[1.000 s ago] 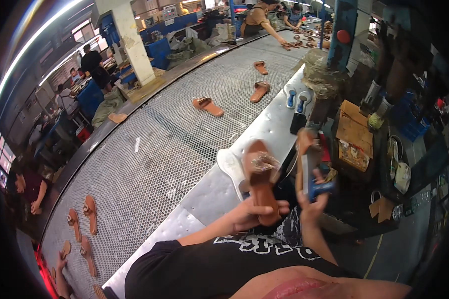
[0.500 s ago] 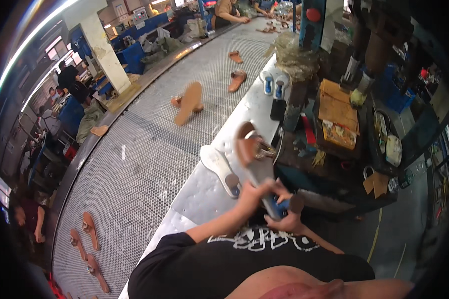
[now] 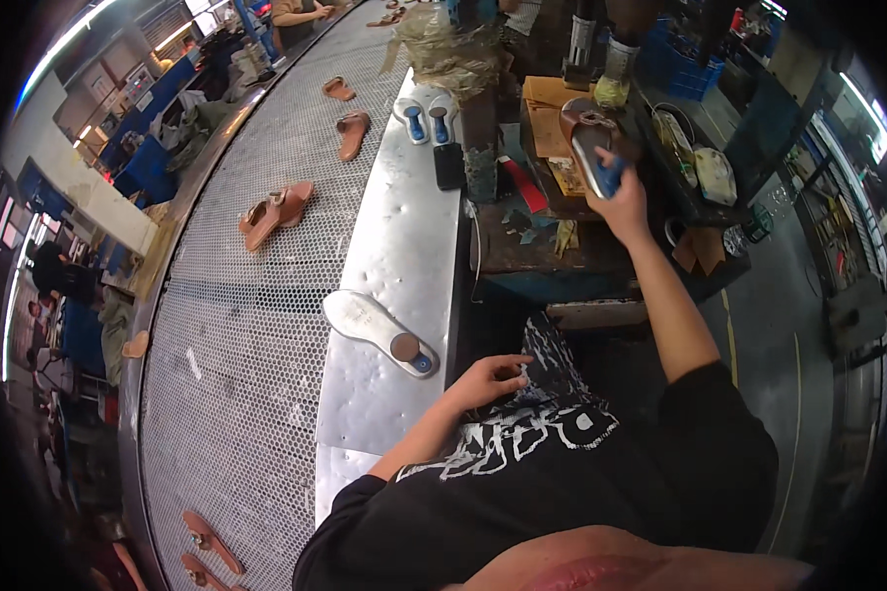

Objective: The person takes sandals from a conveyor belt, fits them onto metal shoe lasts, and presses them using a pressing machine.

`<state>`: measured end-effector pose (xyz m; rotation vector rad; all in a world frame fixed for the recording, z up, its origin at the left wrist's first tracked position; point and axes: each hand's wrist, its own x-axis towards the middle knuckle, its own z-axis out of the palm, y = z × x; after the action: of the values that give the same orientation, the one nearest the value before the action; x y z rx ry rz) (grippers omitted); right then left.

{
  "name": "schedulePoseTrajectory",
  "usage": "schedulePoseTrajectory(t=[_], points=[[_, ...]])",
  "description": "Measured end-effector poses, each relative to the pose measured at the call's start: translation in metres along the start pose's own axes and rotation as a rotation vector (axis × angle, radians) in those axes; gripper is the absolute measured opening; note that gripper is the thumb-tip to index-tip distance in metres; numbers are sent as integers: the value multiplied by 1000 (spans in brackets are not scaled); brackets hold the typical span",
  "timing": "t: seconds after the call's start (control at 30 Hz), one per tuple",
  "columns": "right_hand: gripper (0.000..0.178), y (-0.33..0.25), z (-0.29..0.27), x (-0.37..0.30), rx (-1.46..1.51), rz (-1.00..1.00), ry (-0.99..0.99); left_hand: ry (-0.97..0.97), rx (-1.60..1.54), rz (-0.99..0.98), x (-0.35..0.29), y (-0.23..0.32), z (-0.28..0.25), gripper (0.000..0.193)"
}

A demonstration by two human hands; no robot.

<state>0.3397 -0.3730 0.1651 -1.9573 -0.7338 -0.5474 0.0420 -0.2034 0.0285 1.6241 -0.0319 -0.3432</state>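
Observation:
My right hand (image 3: pixel 623 204) grips the blue handle of a metallic shoe form at the heel end. A brown sandal (image 3: pixel 583 118) with an ornamented strap is on that form, held over the bench at the right. My left hand (image 3: pixel 493 382) is held before my shirt, fingers loosely curled and apart, with nothing in it. On the silver metal ledge to its left lies a similar sole-shaped form (image 3: pixel 360 317) with a round brown knob and a blue heel part. Two more forms (image 3: pixel 424 106) with blue parts lie at the ledge's far end.
A mesh conveyor (image 3: pixel 237 364) runs along the left, carrying several brown sandals (image 3: pixel 278 212). Beneath the held sandal is a cardboard-topped block (image 3: pixel 547 123) on the dark bench. A black block (image 3: pixel 448 166) sits on the ledge. Plastic-wrapped post (image 3: pixel 443 49) rises beside it. People work farther off.
My right hand has carried the form and sandal forward and right to the bench. My left hand has let go. The blurred sandal above the conveyor now rests beside another. The view has turned right.

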Motion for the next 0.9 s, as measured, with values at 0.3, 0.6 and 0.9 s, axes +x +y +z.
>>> schedulePoseTrajectory(t=[0.3, 0.6, 0.9], points=[[75, 69, 45, 13, -404, 59, 26, -19, 228, 96, -9, -8, -1, 39], [84, 87, 45, 64, -566, 152, -244, -48, 136, 184, -5, -8, -1, 43], [76, 58, 30, 68, -267, 162, 15, -14, 145, 141, -10, -13, -1, 45]])
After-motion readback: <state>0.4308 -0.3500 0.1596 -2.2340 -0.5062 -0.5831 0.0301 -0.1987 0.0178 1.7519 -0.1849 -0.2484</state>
